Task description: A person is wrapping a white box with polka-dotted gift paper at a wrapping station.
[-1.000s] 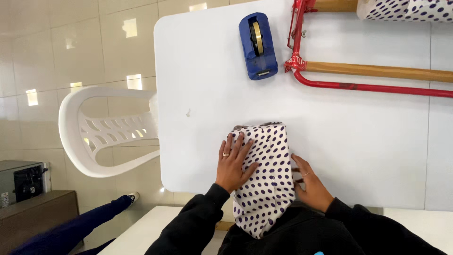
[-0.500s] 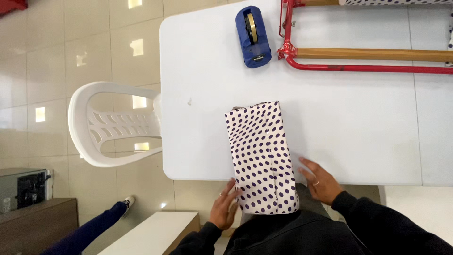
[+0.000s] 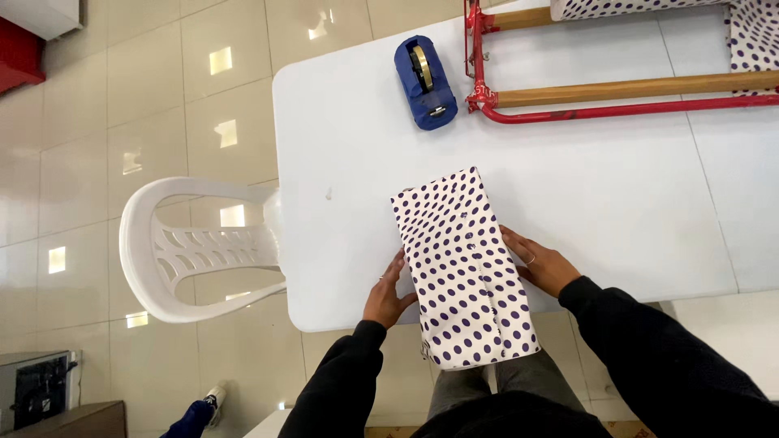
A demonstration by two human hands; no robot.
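Head view: the rectangular box wrapped in white paper with purple dots [image 3: 464,268] lay overhanging the near edge of the white counter [image 3: 584,203]. The left hand [image 3: 387,294] and right hand [image 3: 542,263], fingers extended, pressed opposite long sides, steadying it. A blue tape dispenser [image 3: 423,70] stood near the far-left corner.

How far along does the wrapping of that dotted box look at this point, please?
Done: the dotted box is covered in paper on every face in view, with a seam running down its top. In hand: the left hand and right hand press its two long sides. Left: the near end overhangs the table edge; whether it is closed cannot be told. The blue tape dispenser sits untouched.
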